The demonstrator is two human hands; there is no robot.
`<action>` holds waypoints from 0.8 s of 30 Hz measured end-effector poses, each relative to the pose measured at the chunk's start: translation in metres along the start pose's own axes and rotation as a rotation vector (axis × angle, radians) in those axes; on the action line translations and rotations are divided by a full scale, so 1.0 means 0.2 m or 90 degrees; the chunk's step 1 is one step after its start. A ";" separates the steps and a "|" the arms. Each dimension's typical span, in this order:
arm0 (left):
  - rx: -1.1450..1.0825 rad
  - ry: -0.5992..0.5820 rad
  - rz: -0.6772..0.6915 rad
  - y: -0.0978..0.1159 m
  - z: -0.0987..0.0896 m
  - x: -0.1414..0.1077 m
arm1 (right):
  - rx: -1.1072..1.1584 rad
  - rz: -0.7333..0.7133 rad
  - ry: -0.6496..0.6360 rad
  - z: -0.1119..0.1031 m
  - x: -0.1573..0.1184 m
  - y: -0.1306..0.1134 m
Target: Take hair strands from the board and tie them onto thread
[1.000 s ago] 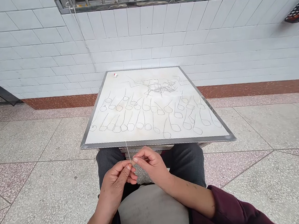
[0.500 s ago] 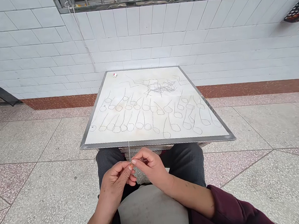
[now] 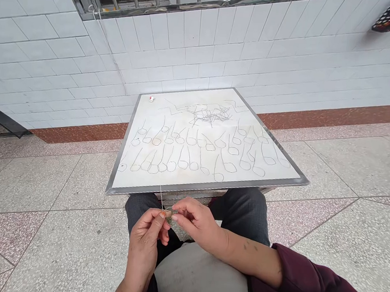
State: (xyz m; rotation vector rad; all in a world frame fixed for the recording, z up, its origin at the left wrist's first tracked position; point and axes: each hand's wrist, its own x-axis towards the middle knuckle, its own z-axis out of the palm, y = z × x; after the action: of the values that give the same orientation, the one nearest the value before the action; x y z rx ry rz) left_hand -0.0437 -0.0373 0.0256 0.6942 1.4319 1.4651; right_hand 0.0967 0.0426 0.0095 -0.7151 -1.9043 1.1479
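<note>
A thin wire (image 3: 161, 196) stands up from between the thumb and forefinger of my left hand (image 3: 147, 232), just below the table's near edge. Close on its right is my right hand (image 3: 197, 220), its thumb and forefinger bent round a small curved part of the wire near the left fingertips. On the white table (image 3: 178, 180) lie several wires with a round loop at one end, such as a looped wire (image 3: 218, 176) near the front edge. Farther back is a tangled pile of loose wires (image 3: 212, 115).
A small red and white object (image 3: 152, 99) sits at the table's back left corner. Behind the table rises a white tiled wall (image 3: 188, 55) with a barred window. My legs (image 3: 245, 213) are under the table's near edge.
My left hand has moved slightly left with the wire, and its fingertips are now a little apart from those of my right hand. A curved bit of wire shows between them.
</note>
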 end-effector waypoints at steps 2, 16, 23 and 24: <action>0.004 0.013 0.002 0.00 0.00 0.00 | -0.048 -0.050 0.000 0.00 0.00 0.00; 0.110 0.038 0.040 -0.04 -0.02 0.02 | -0.126 -0.071 -0.055 0.00 0.00 0.02; 0.123 0.037 0.045 -0.09 -0.04 0.05 | -0.169 -0.059 -0.095 0.00 0.01 0.03; 0.126 0.036 0.045 -0.09 -0.04 0.06 | -0.179 -0.060 -0.103 0.01 0.01 0.04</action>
State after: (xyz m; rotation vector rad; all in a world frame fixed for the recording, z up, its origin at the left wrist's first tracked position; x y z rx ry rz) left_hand -0.0515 -0.0331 0.0036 0.8381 1.6263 1.4181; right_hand 0.0950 0.0471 0.0035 -0.6901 -2.2407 0.9113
